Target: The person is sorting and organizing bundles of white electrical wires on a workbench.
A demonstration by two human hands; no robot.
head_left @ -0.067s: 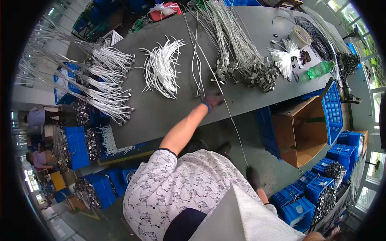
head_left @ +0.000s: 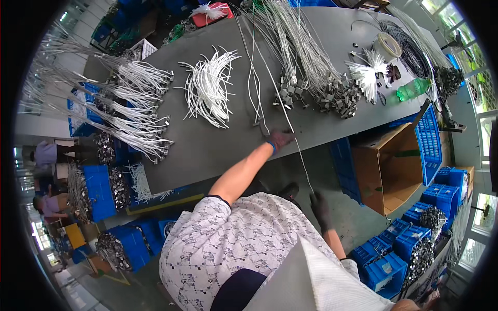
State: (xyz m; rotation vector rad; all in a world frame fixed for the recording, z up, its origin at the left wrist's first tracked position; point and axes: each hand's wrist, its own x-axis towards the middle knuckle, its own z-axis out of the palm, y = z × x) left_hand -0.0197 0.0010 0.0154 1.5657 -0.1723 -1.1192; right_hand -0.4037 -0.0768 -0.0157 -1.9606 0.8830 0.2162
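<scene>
A long thin pale wire [head_left: 304, 167] runs from the far side of the table over its near edge. My left hand [head_left: 281, 140], in a dark reddish glove with a blue cuff, is closed around this wire at the table edge. Lower down, beyond the edge, my gloved right hand [head_left: 320, 210] grips the same wire near its lower end. Two looser wires [head_left: 255, 85] lie just left of it on the table, a small metal piece by their near ends. To the right spreads a bundle of wires [head_left: 303, 52] ending in small grey metal blocks [head_left: 337, 96].
White tubes [head_left: 208, 88] lie in a pile on the grey table [head_left: 207, 147]. Wires with white sleeves [head_left: 137, 111] overhang its left side. A green bottle [head_left: 413, 90], a tape roll [head_left: 389, 46] and white ties [head_left: 369, 75] sit right. An open cardboard box [head_left: 386, 168] and blue crates [head_left: 384, 272] stand nearby.
My right hand has moved up and slightly left, closer to the table, with the wire. My left hand has shifted slightly right and nearer to me along it.
</scene>
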